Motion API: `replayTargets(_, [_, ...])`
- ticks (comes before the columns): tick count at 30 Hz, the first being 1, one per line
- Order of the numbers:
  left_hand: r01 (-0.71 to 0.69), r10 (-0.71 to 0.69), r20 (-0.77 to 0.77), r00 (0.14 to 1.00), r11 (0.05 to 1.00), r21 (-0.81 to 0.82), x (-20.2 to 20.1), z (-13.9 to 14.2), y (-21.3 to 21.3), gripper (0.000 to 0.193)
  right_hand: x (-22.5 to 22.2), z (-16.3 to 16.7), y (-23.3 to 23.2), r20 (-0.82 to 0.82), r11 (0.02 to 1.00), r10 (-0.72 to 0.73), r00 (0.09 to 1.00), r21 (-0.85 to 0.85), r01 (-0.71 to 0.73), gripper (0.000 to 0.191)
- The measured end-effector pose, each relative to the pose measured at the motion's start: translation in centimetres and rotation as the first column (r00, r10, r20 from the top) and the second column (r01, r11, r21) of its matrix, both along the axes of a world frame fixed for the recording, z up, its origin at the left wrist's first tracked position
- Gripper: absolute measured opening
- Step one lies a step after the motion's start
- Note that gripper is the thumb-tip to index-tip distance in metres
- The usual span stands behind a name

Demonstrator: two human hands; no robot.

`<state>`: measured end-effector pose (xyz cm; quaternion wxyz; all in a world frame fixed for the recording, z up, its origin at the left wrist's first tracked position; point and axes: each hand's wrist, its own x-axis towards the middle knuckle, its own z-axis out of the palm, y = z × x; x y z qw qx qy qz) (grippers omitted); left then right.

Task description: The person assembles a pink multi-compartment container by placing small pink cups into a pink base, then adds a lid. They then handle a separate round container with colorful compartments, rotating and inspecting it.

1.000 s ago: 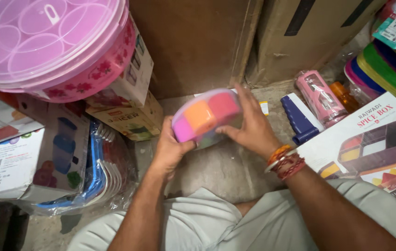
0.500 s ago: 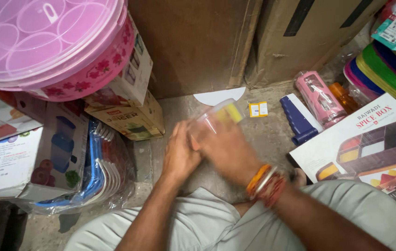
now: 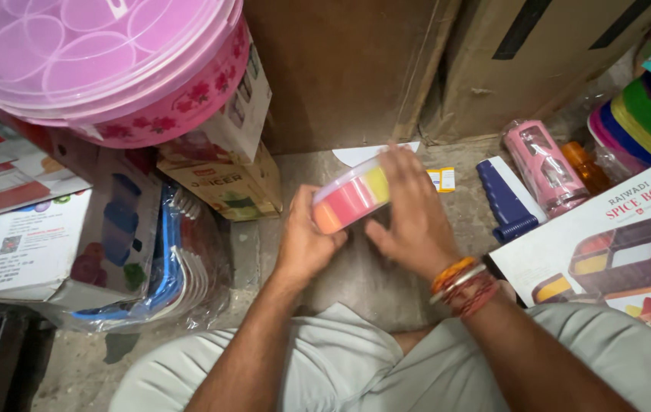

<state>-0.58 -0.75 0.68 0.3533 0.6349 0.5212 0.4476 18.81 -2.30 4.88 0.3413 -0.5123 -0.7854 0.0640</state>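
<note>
So the colourful tub (image 3: 351,200) is clear of the blur now and tipped on edge over the floor in front of the cardboard box (image 3: 344,69), left hand (image 3: 304,243) cupping its lower end, right hand (image 3: 411,215) fingers wrapped over the top.

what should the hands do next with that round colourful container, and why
Probably lower the container onto the bare floor in front of the knees. Both the left hand and right hand grip it tilted in mid-air, and boxes crowd either side.
</note>
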Motion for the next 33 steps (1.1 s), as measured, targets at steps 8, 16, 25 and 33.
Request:
replayTargets(8, [-0.022,0.039,-0.222,0.974,0.997,0.080,1.0,-1.6,-0.2,0.055,-2.4,-1.2,-2.3,0.020,0.966,-0.237,0.971,-0.097,0.238,0.090])
replayTargets(16, [-0.025,0.025,-0.033,0.999,1.000,-0.008,0.2,-1.9,0.4,0.049,-3.0,0.2,-2.9,0.458,0.968,0.148,0.876,0.113,-0.223,0.062])
replayTargets(25, [0.037,-0.028,0.098,0.995,0.995,-0.088,0.2,-1.3,0.1,0.055,0.5,-2.1,-1.1,0.086,0.981,0.090,0.992,0.163,-0.103,0.094])
replayTargets(33, [0.259,-0.073,0.535,0.842,0.924,-0.282,-0.8,0.5,0.1,0.062,4.1,-3.0,2.5,-0.393,0.972,-0.083,0.916,-0.235,-0.014,0.107])
